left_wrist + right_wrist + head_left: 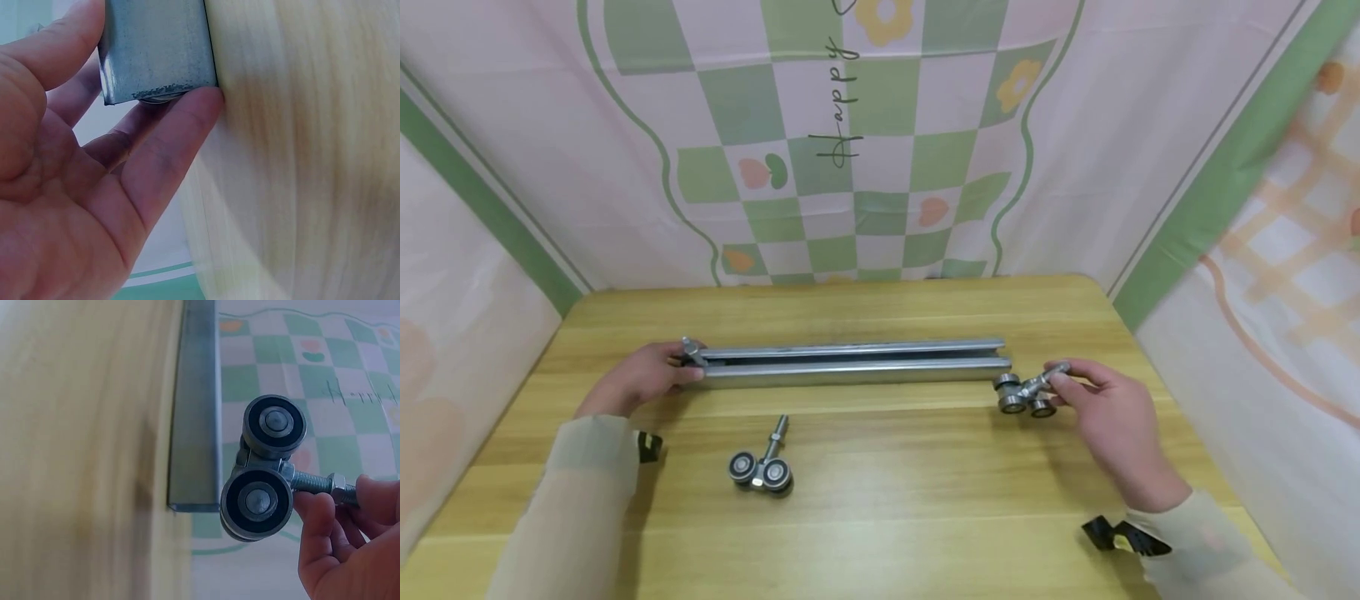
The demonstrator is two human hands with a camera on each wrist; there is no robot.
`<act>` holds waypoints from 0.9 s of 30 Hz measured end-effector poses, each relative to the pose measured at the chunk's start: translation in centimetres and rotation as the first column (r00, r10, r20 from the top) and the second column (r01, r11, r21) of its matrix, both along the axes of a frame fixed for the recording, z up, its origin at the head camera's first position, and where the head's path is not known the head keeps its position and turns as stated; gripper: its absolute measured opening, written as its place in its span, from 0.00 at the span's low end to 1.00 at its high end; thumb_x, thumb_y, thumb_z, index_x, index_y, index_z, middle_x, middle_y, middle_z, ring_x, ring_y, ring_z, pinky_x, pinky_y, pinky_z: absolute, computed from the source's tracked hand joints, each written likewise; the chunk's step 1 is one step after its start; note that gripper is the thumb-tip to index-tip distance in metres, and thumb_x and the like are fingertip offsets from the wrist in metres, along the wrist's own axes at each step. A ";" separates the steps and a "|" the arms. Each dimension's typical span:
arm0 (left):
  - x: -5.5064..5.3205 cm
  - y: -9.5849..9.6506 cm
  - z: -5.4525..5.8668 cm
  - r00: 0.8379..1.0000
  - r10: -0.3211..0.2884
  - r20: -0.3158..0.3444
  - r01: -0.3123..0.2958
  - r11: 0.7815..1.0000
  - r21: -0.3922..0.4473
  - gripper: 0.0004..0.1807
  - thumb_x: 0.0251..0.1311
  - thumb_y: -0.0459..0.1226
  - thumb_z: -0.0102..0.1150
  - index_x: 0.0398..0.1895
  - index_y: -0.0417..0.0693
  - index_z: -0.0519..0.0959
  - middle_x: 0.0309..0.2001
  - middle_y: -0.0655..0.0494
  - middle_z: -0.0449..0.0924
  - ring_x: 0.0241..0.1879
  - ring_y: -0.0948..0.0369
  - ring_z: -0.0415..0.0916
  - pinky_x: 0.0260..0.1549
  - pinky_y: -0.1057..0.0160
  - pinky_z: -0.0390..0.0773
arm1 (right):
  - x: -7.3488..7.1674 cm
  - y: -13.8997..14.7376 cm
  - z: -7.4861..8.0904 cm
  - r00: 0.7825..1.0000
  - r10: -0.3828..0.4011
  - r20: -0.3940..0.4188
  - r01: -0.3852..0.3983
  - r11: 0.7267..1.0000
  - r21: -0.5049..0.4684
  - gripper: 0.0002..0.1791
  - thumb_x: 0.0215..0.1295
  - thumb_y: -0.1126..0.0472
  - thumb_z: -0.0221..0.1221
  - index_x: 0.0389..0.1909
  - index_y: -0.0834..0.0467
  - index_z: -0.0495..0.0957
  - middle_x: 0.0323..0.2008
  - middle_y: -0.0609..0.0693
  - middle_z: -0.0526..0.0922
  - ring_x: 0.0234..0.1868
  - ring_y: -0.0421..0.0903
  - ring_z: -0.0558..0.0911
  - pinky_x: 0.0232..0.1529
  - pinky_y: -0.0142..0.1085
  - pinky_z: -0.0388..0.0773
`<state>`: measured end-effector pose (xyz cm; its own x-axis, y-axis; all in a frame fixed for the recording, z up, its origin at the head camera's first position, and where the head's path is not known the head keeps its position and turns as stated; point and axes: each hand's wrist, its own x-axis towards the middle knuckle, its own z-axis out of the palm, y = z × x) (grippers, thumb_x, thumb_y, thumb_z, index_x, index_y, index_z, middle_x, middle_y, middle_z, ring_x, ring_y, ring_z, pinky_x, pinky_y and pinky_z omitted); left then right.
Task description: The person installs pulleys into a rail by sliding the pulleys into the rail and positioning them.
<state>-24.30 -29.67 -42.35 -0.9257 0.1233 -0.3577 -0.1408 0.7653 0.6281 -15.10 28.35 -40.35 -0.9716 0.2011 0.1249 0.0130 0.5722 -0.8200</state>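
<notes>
A metal channel rail lies across the table with its slot facing up. My left hand grips its left end; in the left wrist view a fingertip presses at the rail's end. A threaded bolt stands up from the slot there, with the rest of that part hidden in the rail. My right hand pinches the bolt of a roller trolley just off the rail's right end. In the right wrist view, the trolley's wheels are beside the rail end, bolt towards the fingers.
Another roller trolley lies on the wooden table in front of the rail, its bolt pointing away. A patterned cloth hangs behind the table, and more cloth hangs at both sides. Dark straps with cameras sit at the wrists.
</notes>
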 end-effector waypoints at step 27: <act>-0.1 -0.1 -0.1 1.000 -0.005 -0.002 0.005 1.000 -0.004 0.32 0.66 0.50 0.62 0.69 0.47 0.70 0.65 0.33 0.66 0.58 0.40 0.67 0.57 0.34 0.65 | -3.4 4.2 -0.2 0.995 -0.093 0.038 0.100 0.880 -0.464 0.25 0.72 0.65 0.58 0.63 0.75 0.69 0.42 0.49 0.81 0.37 0.41 0.84 0.42 0.30 0.80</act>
